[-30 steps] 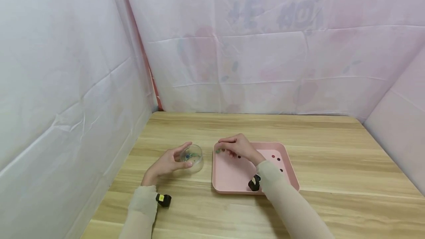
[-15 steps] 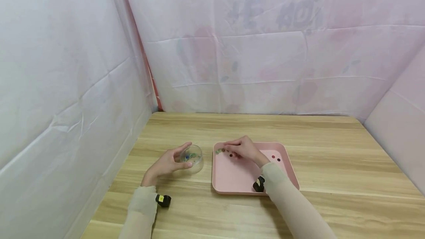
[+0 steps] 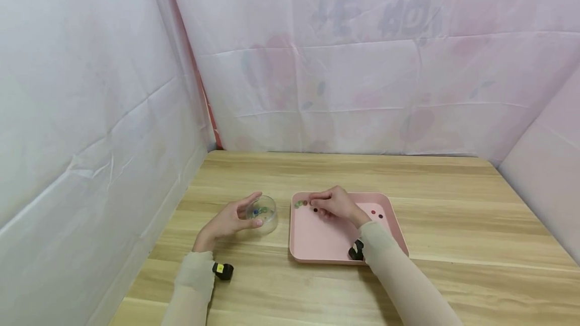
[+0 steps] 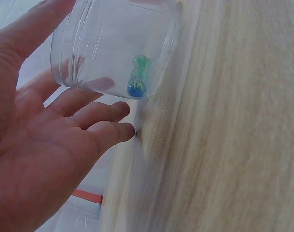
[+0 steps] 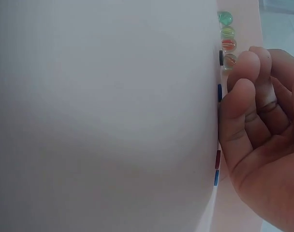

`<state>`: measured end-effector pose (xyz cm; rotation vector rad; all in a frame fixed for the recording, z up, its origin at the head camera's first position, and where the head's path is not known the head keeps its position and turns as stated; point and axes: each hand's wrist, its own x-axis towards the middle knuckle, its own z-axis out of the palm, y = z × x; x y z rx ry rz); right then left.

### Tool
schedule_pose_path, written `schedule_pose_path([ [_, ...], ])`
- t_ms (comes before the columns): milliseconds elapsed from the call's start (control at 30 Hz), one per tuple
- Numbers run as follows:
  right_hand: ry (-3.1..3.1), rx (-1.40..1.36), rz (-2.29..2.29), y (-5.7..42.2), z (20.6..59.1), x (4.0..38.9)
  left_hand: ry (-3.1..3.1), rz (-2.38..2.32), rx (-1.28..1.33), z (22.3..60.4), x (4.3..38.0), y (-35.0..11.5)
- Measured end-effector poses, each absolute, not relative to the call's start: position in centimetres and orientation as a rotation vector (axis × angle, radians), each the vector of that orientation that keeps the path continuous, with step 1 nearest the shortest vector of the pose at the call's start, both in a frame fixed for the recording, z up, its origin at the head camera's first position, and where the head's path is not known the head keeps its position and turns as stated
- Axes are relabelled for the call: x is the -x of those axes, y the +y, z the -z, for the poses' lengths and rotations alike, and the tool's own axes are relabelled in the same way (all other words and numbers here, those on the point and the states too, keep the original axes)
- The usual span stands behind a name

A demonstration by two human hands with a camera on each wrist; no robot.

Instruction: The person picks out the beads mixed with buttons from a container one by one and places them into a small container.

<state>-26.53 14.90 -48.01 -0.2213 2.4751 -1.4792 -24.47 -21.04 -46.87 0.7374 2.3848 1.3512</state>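
"Your left hand is gripping the clear cup in head view, probably steadying it beside the pink tray."

"Left wrist: smooth, round marbles are sitting inside. And right wrist?"

"Your right hand is hanging bent-fingered by the tray's marble row; I can't tell if it's pinching."

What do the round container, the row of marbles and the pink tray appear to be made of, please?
Round container: plastic or glass; transparent, glossy, with bright highlights.
Marbles: probably glass, smooth and shiny; they look see-through, with coloured swirls inside.
Pink tray: likely moulded plastic, given its even colour and rounded corners; coated metal remains possible.
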Motion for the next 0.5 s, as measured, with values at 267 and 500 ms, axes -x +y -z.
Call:
schedule_pose_path([
  [267,2.516,0.243,1.421,14.86,48.0,26.53,2.397,-1.342,-0.744,46.79,24.6,-21.02],
  [500,2.536,0.234,1.378,14.74,48.03,26.55,2.4,-1.336,-0.739,46.7,24.67,-21.04],
])
